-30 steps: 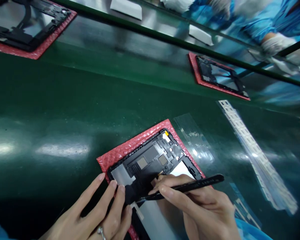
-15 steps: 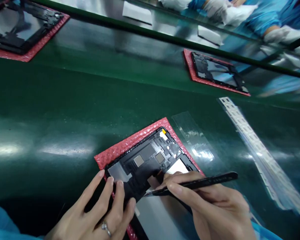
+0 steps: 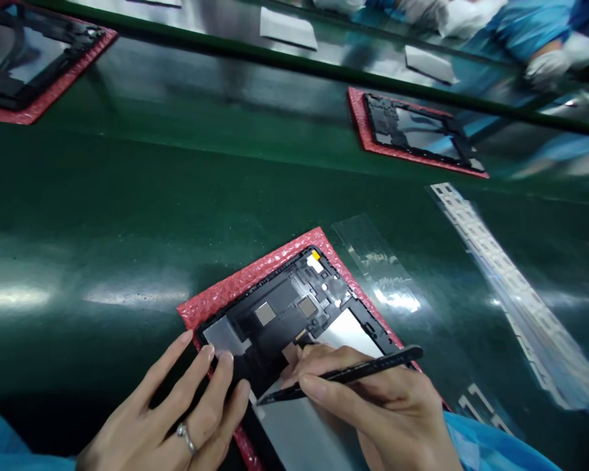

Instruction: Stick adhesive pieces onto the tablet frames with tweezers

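now, the tip of the black tweezers (image 3: 390, 363) sits at the pale strip (image 3: 260, 412) on the tablet-like device (image 3: 275, 343), shifted toward the left hand (image 3: 177, 409) since half a second ago; work appears centred there (contact cannot be confirmed). the right hand (image 3: 377, 402) is closed around the tweezers. the left hand lies with fingers apart along the device's edge. the device rests on red bubble wrap (image 3: 255, 268), on the green bench (image 3: 142, 216).

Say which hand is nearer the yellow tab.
Right. The right hand, holding tweezers, is over the device, below the yellow tab in view; the left hand is at the device's left edge, farther off.
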The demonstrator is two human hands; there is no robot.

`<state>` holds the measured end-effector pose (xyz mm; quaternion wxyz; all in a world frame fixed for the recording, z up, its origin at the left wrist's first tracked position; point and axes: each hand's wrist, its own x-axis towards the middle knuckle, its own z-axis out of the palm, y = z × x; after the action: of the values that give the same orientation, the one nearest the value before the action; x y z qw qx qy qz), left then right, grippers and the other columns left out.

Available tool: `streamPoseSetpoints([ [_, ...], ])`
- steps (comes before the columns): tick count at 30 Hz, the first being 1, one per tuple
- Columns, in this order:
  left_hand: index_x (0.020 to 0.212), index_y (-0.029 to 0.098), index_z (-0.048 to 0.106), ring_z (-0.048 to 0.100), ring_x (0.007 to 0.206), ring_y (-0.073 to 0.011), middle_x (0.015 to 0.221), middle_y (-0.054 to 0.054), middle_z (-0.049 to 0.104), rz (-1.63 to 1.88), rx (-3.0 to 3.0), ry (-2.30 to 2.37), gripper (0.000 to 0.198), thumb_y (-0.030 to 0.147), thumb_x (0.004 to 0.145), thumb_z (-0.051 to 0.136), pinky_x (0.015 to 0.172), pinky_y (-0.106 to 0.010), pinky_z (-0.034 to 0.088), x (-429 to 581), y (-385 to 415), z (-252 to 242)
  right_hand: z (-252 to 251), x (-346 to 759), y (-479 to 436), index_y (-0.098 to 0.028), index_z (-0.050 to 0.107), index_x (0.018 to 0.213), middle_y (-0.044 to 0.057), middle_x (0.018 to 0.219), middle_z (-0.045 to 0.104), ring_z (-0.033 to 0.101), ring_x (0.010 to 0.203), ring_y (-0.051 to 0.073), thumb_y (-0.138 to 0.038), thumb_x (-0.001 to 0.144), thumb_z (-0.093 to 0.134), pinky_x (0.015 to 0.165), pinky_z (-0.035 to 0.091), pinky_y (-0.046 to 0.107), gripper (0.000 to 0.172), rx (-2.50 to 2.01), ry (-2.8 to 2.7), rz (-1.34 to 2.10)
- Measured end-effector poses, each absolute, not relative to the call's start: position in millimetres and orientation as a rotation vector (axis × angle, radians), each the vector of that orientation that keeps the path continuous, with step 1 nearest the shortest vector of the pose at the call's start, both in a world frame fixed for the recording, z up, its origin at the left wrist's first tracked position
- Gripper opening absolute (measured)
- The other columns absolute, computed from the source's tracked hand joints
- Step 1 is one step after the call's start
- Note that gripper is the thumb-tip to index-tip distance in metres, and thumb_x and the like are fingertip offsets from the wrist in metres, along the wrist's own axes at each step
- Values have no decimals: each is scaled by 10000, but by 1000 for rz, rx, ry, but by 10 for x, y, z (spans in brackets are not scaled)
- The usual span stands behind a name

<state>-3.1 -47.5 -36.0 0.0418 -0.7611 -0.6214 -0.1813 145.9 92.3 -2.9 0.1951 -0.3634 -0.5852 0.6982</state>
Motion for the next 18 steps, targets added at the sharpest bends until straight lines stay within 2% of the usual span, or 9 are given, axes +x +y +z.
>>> streamPoseSetpoints([
  [7,1095,160,500,402,1098,-270,1127,-79,503,-577,-2297,-1916,299,231,831,380,970,-484,234,-18,-471,-367,-15,1446,912,-245,701,711,-12,688,691,628,728,156,-123,698,615,709,484,239,150,-1014,-1647,1951],
  [11,1106,158,493,416,1084,-272,1131,-81,502,-551,-2314,-1899,309,250,833,382,967,-488,236,-12,-493,-355,-20,1446,914,-239,700,721,-2,704,694,631,744,172,-117,704,607,659,489,237,154,-1009,-1639,1953],
  [18,1041,182,541,461,1026,-234,1069,-55,544,-584,-2304,-1891,299,324,808,418,995,-430,213,-36,-457,-321,-21,1461,911,-242,694,723,-7,710,697,631,729,165,-101,708,595,682,491,248,173,-983,-1599,1978],
])
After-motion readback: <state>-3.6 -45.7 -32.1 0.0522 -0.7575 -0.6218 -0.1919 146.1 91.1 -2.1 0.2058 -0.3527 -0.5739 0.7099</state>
